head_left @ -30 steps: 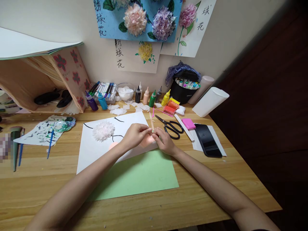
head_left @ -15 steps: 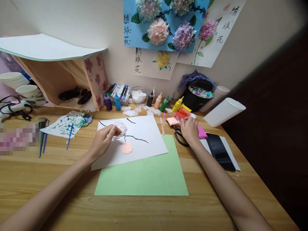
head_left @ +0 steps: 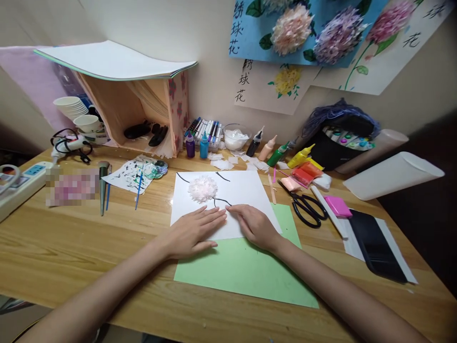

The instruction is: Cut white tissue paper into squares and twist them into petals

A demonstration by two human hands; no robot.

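My left hand (head_left: 195, 230) lies flat with fingers stretched out across the lower part of a white sheet of paper (head_left: 244, 183). Close beside its fingertips, my right hand (head_left: 256, 227) rests on the sheet, fingers bent and pressed together; whatever they may hold is hidden. Above the left hand a round, pale pink paper flower (head_left: 203, 188) sits on the sheet near thin black drawn branches. The pink clay disc is out of sight, its former spot covered by my left hand. Green paper (head_left: 246, 271) lies beneath the white sheet.
Black-handled scissors (head_left: 309, 211), a pink clay packet (head_left: 338, 206) and a black phone-like slab (head_left: 378, 245) lie to the right. Paint bottles (head_left: 276, 155) and paper scraps (head_left: 222, 164) line the back. Brushes (head_left: 103, 188) and a paint-smeared sheet (head_left: 126, 175) are at left.
The left hand has left the flower and now lies flat lower on the sheet. The right hand has come from the packets by the scissors onto the paper. The view has swung left.
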